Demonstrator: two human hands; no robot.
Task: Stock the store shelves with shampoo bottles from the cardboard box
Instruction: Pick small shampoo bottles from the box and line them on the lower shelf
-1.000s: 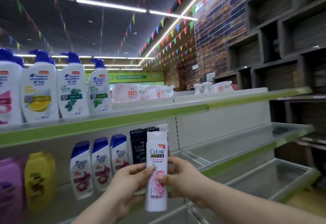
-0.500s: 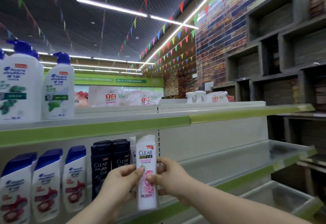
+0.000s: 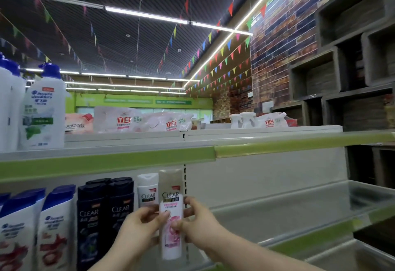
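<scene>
A white Clear shampoo bottle [image 3: 171, 211] with a pink flower label stands upright at the second shelf [image 3: 277, 223], gripped from both sides. My left hand [image 3: 139, 231] holds its left side and my right hand [image 3: 197, 226] its right side, thumbs on the front. Just left of it stands another white Clear bottle [image 3: 148, 189], then two black Clear bottles [image 3: 104, 213]. The bottle's base is hidden by my hands. No cardboard box is in view.
White bottles with blue caps [image 3: 32, 228] fill the second shelf's left end. The top shelf [image 3: 106, 159] carries tall white pump bottles [image 3: 43, 108] at the left; refill pouches [image 3: 119, 119] lie behind. The shelves to the right hold nothing. A brick wall with grey niches [image 3: 320, 57] rises at the right.
Both hands have carried the bottle up and forward toward the second shelf, beside the other white Clear bottle. The view has shifted right and closer to the shelves.
</scene>
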